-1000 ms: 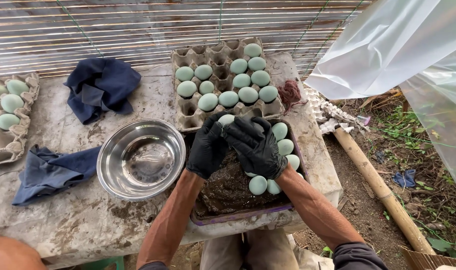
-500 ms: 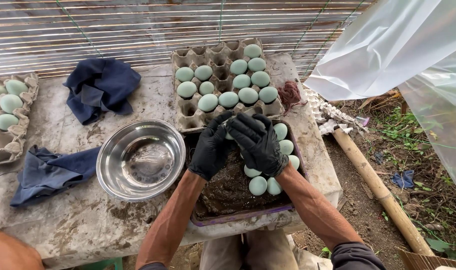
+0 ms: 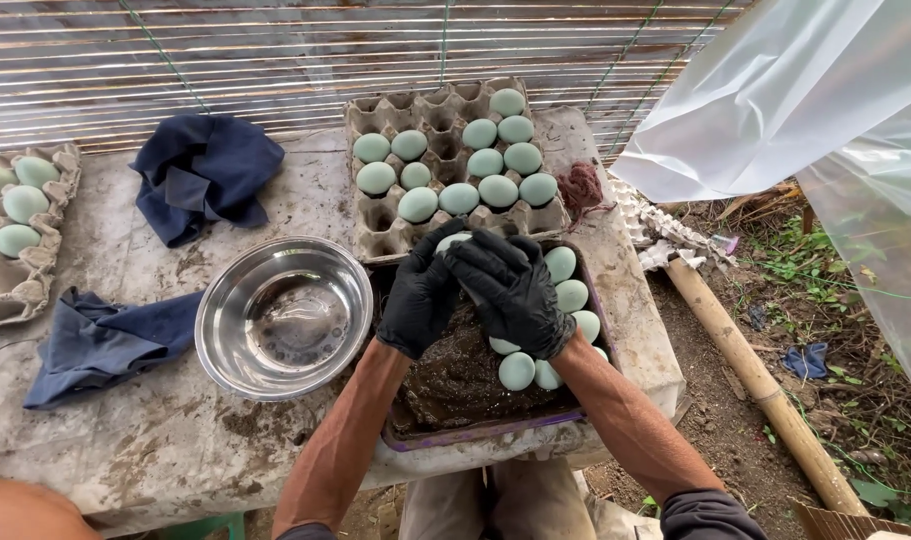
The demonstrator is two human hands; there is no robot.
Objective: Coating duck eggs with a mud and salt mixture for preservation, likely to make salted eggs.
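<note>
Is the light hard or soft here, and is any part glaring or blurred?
Head view: soft daylight with faint shadows; the steel bowl mirrors pale sky without harsh glare; the plastic sheet is bright, nearly washed out; gloved hands and pale green eggs are sharp.

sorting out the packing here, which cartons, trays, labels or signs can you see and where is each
Grey pulp egg carton: behind the hands, square, cupped, part full of pale blue-green eggs.
Second grey pulp egg carton: far left table edge, a few of the same eggs in it.
Purple-rimmed tray: under both hands, rectangular, holding dark mud and eggs.
White pulp tray piece: off the table's right edge, torn.
No labels, signs or screens in view.
</note>
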